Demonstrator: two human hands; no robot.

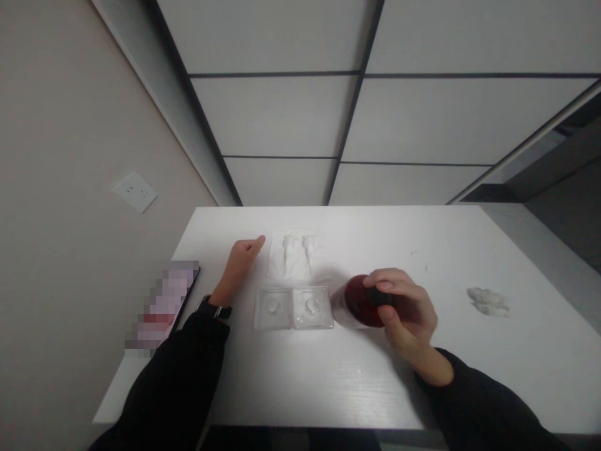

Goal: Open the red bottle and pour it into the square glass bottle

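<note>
Bottle [357,302]: dark red, standing on the white table [328,376], just right of the clear tray, near the table's middle.
Right hand [404,313]: fingers curled round the bottle's top, gripping it from the right.
Left hand [239,260]: resting on the table, loosely open, forefinger stretched out, holding nothing.
Tray [293,308]: clear plastic, two wells, lying between the hands.
Bag [293,255]: clear packet, just behind the tray.
Tissue [488,300]: crumpled, well off right.
Phone [164,304]: at the left edge.
</note>
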